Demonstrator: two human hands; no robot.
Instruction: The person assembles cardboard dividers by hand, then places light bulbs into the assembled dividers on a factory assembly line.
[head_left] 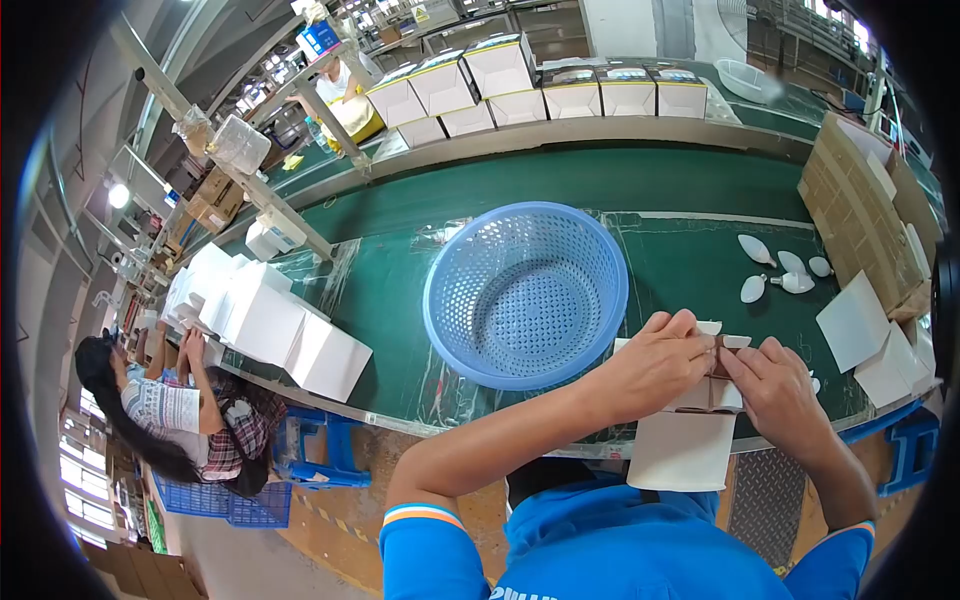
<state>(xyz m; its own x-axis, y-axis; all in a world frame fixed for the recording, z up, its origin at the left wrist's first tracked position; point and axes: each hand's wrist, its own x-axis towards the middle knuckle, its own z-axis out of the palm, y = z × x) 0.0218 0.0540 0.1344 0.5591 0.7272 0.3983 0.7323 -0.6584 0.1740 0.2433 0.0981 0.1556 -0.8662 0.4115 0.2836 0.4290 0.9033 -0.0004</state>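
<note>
A small white carton (682, 452) with a long flap hanging down lies at the table's front edge, close to my body. My left hand (665, 362) is closed at its upper end, fingers bent and pinched together. From the other side my right hand (778, 388) grips the same end, thumb and fingers meeting near the left fingertips. A narrow brown piece (719, 362) shows between the fingertips; what it is I cannot make out. Several white light bulbs (757, 250) lie on the green table beyond my right hand.
A blue perforated plastic basket (437, 290) stands left of my hands. White boxes (325, 355) are stacked at left, beside a seated person (180, 405). At right stand a brown cardboard box (850, 205) and white cartons (855, 320). Packed boxes (500, 70) line the back shelf.
</note>
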